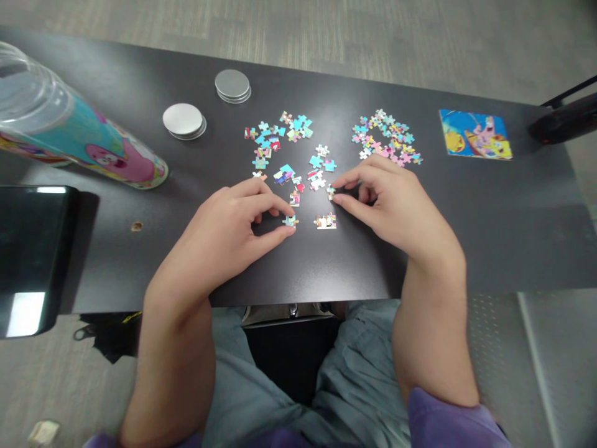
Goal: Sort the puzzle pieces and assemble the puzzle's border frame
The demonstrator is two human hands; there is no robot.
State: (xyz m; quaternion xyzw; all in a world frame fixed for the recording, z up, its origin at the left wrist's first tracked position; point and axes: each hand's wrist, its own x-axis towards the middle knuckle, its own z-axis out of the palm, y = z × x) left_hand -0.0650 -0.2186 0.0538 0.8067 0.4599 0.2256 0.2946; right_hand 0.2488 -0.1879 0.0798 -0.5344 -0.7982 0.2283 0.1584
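Observation:
My left hand (233, 227) pinches a small light-blue jigsaw puzzle piece (290, 221) between thumb and index finger, low over the dark table. My right hand (389, 202) grips another puzzle piece (331, 191) by its right side. Between the hands lies a short strip of joined puzzle pieces (325, 221). Just above the left fingertips is a single pink-and-white piece (295, 199). Beyond them, several loose pieces (316, 179) lie near the right fingertips, and a looser group (270, 137) spreads farther back.
A dense pile of pieces (382, 134) lies behind my right hand. Farther right is a cartoon picture card (476, 135). Two stacks of round discs (184, 119) stand back left, beside a clear-topped cartoon tube (102, 137). A black glossy device (32, 249) sits at far left.

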